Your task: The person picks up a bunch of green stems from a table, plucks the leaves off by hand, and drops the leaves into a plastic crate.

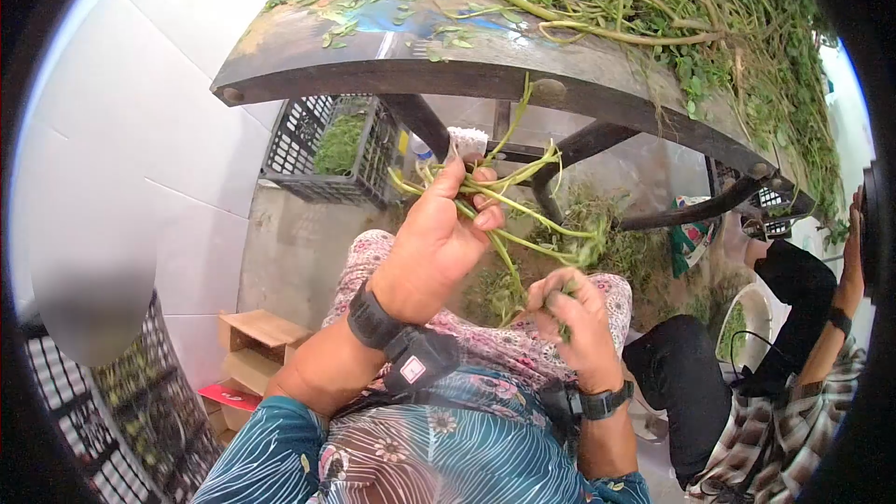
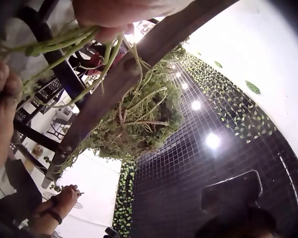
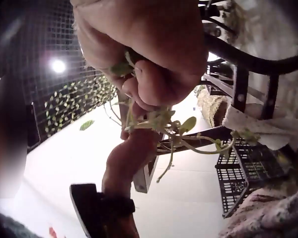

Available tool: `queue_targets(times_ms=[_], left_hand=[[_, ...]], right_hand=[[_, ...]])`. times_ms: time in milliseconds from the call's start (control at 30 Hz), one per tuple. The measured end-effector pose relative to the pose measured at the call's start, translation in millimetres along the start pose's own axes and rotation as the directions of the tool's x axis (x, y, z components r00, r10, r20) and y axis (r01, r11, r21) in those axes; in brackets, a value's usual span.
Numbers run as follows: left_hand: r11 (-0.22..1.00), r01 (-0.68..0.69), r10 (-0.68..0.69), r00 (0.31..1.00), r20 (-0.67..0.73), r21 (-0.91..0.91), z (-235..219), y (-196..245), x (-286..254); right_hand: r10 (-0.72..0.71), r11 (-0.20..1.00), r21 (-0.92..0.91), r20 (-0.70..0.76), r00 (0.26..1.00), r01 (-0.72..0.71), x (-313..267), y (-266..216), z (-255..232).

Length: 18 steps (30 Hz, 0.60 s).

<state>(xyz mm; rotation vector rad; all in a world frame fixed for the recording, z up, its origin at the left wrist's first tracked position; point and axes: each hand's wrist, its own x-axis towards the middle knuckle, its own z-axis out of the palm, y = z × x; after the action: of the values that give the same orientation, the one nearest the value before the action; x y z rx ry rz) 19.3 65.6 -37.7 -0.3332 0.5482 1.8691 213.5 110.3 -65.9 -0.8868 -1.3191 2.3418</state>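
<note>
I judge this the sorting step: just below the tabletop (image 1: 392, 56) edge, my left hand (image 1: 439, 243) has its grip closed round a bunch of stems (image 1: 509, 196), long, thin, pale green with small leaves. My right hand (image 1: 569, 313) pinches one sprig; next comes stripping it carefully.

Green stems (image 1: 509, 201) (long, leafy), bunched, splaying rightward
</note>
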Motion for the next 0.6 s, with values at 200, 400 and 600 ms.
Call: queue_targets(times_ms=[200, 400, 600], left_hand=[[0.959, 0.256, -0.248, 0.965, 0.08, -0.12, -2, -1, -1], [0.96, 0.271, -0.259, 0.955, 0.146, -0.068, -5, -11, -5], [0.982, 0.191, -0.19, 0.978, 0.081, -0.005, -3, -12, -6]], right_hand=[[-0.021, 1.0, 0.017, 0.066, 0.998, 0.019, 16, 15, -9], [-0.044, 0.998, 0.052, 0.089, 0.995, 0.039, 24, 1, 19], [-0.069, 0.997, 0.034, 0.054, 0.996, 0.067, 27, -5, 31]])
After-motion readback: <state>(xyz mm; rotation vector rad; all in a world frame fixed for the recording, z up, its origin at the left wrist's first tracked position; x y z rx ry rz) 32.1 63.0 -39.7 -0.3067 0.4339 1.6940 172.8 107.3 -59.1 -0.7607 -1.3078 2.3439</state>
